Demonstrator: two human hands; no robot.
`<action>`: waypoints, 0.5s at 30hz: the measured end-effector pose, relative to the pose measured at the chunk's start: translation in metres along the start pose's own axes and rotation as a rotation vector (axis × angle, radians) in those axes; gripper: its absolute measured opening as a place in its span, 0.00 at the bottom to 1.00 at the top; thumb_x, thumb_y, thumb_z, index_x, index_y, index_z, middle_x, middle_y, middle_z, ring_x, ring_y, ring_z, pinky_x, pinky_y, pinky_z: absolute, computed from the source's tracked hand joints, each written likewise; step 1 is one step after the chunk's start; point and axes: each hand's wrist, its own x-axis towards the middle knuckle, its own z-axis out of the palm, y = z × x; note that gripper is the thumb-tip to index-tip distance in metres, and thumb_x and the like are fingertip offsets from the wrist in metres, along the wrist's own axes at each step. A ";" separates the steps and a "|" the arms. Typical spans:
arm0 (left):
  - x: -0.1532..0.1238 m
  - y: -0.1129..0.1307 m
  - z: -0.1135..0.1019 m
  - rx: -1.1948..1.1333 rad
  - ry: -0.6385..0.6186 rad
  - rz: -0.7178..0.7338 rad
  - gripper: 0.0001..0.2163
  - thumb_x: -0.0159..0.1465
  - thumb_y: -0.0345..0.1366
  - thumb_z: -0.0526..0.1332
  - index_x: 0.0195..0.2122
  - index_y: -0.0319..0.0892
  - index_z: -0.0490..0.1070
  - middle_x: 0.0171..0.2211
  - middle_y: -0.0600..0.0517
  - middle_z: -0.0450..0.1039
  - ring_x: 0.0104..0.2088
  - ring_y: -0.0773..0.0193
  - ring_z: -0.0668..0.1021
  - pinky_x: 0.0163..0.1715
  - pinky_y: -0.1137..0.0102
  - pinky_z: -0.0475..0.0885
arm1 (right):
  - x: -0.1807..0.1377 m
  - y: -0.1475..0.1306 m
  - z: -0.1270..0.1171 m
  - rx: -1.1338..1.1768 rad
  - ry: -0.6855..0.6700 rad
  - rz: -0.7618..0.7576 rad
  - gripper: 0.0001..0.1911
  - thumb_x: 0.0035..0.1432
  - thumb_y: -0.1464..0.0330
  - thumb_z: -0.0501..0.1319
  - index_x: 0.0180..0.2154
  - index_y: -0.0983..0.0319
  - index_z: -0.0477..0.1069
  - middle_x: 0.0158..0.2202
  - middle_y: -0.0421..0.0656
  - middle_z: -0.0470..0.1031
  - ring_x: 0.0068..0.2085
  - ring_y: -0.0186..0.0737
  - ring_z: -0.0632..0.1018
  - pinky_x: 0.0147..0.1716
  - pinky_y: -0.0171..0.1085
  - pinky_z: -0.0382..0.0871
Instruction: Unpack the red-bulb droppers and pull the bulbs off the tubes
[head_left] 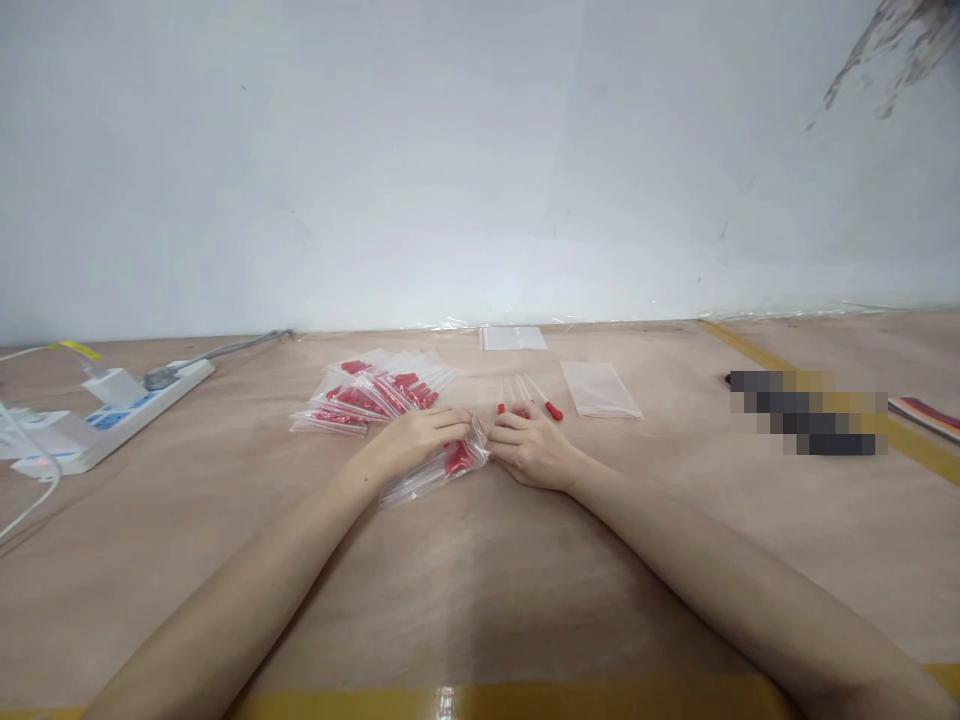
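Observation:
My left hand (424, 440) is closed on a clear zip bag (420, 482), its fingers curled over the top of it. Red rubber bulbs (457, 458) of droppers show through the plastic. At the bag's right end my right hand (534, 447) is closed, fingertips pinched against its edge. Just beyond the right hand lie several loose glass droppers (553, 410) with red bulbs, partly hidden by the fingers. To the left, behind my left hand, a fanned pile of clear bags (375, 390) holds more red-bulbed droppers.
A flat stack of clear bags (602, 390) lies right of the droppers, and another white bag stack (514, 339) near the wall. On the left sits a white power strip (142, 420) with plugs and cables. A pixelated dark object (810, 412) lies at right, by yellow tape (922, 450).

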 end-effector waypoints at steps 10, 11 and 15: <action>-0.005 0.024 -0.012 -0.118 -0.163 -0.347 0.17 0.64 0.38 0.51 0.54 0.45 0.59 0.45 0.48 0.71 0.43 0.61 0.75 0.42 0.68 0.70 | -0.003 -0.009 -0.015 0.518 -0.147 0.362 0.10 0.51 0.76 0.53 0.33 0.62 0.70 0.29 0.40 0.72 0.34 0.36 0.69 0.35 0.37 0.58; -0.008 0.029 -0.012 -0.157 -0.150 -0.368 0.20 0.63 0.40 0.53 0.55 0.44 0.57 0.47 0.47 0.69 0.46 0.60 0.73 0.44 0.66 0.69 | -0.002 -0.009 -0.015 0.540 -0.141 0.408 0.11 0.52 0.77 0.52 0.33 0.61 0.71 0.29 0.41 0.73 0.33 0.36 0.69 0.34 0.36 0.59; -0.027 0.040 -0.006 -0.266 -0.105 -0.447 0.34 0.55 0.48 0.60 0.59 0.39 0.49 0.56 0.41 0.60 0.54 0.53 0.66 0.51 0.60 0.64 | 0.004 -0.013 -0.009 0.593 -0.163 0.554 0.10 0.53 0.76 0.54 0.30 0.61 0.73 0.28 0.41 0.75 0.31 0.35 0.69 0.33 0.34 0.59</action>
